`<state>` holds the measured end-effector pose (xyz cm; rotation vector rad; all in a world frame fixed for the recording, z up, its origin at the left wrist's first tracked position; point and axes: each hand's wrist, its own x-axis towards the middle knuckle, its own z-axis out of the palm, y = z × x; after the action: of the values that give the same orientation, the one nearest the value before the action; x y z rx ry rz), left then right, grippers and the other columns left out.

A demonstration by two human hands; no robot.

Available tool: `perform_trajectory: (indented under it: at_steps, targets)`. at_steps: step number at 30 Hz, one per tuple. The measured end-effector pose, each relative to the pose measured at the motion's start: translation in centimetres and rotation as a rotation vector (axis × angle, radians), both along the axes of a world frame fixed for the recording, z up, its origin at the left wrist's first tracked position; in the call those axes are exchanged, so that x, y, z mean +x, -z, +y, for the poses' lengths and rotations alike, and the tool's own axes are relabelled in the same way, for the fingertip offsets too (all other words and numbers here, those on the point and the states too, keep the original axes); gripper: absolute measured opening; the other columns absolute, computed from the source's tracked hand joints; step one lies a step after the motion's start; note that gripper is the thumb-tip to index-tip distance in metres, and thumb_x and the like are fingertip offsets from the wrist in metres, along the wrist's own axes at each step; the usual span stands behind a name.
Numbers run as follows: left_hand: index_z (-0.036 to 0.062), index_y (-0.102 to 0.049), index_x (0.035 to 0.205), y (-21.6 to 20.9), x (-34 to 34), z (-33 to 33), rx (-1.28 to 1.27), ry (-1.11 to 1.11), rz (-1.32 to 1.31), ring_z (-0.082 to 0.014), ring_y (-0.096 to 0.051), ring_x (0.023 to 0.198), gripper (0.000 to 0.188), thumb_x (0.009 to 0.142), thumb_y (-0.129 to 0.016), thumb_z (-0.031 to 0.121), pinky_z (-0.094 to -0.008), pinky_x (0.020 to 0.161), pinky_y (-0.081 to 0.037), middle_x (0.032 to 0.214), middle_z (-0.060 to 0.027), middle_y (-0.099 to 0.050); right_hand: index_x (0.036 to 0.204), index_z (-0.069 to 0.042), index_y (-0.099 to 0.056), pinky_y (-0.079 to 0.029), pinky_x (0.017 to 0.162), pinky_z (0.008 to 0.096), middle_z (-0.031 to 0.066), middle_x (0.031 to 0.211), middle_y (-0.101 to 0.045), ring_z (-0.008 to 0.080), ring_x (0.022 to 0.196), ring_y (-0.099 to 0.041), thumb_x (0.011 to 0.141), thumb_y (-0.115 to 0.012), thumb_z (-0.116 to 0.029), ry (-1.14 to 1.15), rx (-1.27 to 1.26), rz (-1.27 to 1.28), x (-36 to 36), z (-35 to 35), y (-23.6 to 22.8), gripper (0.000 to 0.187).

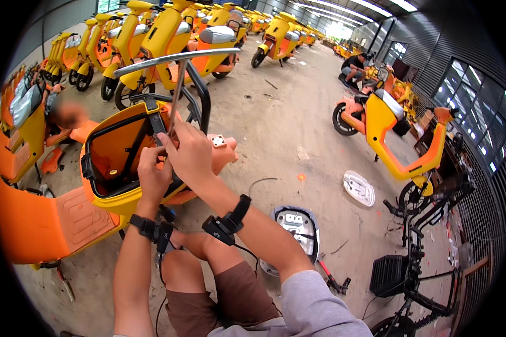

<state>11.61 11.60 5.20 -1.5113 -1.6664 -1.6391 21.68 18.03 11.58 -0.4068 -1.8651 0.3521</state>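
Note:
In front of me is a yellow and orange scooter [108, 197] with its seat compartment [109, 149] uncovered. A black bracket [156, 124] stands at the compartment's far right edge. My right hand [190, 153] is closed around the shaft of a metal T-handle wrench [177, 96], whose long crossbar slants above the hand. The wrench's lower tip is hidden behind my fingers. Just left of it, my left hand [153, 175] is pinched closed at the bracket's lower end; what lies between its fingers is hidden. A black bent tube rail [204, 101] rises behind the hands.
An upturned seat [298, 227] and a red-handled tool [333, 276] lie on the floor by my right elbow. A white plastic cover [358, 189] lies farther right. Another scooter [385, 132] and a black bare frame [413, 269] stand at right. A person [354, 68] crouches far off.

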Motion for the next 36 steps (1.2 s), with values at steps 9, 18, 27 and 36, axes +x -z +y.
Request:
perform_trajectory:
  at_steps: [9, 18, 27, 36]
  targets:
    - [0.0009, -0.066, 0.106, -0.6, -1.8, -2.7, -0.166, -0.012, 0.009, -0.0334, -0.062, 0.091, 0.032, 0.082, -0.080, 0.018, -0.0404, 0.081, -0.052, 0.096, -0.0159, -0.064, 0.121, -0.001, -0.068, -0.054, 0.064, 0.0374, 0.0178, 0.083, -0.071, 0.0290, 0.072, -0.072, 0.091, -0.069, -0.011, -0.009, -0.167, -0.177, 0.8, -0.3, -1.6, 0.032]
    - [0.0021, -0.072, 0.088, 1.1, -7.8, -8.8, -0.429, -0.282, -0.045, -0.0339, -0.062, 0.088, 0.032, 0.093, -0.065, 0.033, -0.0435, 0.080, -0.052, 0.086, -0.0151, -0.067, 0.141, 0.004, -0.050, -0.055, 0.086, 0.0284, 0.0111, 0.099, -0.074, 0.0179, 0.099, -0.072, 0.098, -0.056, 0.004, -0.356, -0.331, -0.159, 0.6, -0.3, -2.0, 0.044]
    - [0.0029, -0.074, 0.087, 1.2, -7.0, -8.6, -0.652, -0.363, 0.061, -0.0338, -0.065, 0.091, 0.040, 0.094, -0.058, 0.038, -0.0459, 0.081, -0.055, 0.085, -0.0161, -0.070, 0.150, 0.001, -0.037, -0.051, 0.089, 0.0263, 0.0089, 0.106, -0.068, 0.0130, 0.100, -0.066, 0.102, -0.046, 0.004, -0.367, -0.359, 0.104, 5.2, -0.5, -2.2, 0.049]
    - [0.0033, -0.070, 0.084, 1.8, -7.5, -8.3, -0.660, -0.364, 0.121, -0.0393, -0.065, 0.089, 0.040, 0.097, -0.053, 0.037, -0.0507, 0.079, -0.053, 0.087, -0.0199, -0.069, 0.134, 0.000, -0.050, -0.052, 0.070, 0.0320, 0.0066, 0.074, -0.057, 0.0153, 0.069, -0.058, 0.108, -0.044, -0.018, -0.005, -0.785, 0.380, 23.9, -2.2, 7.8, 0.032]
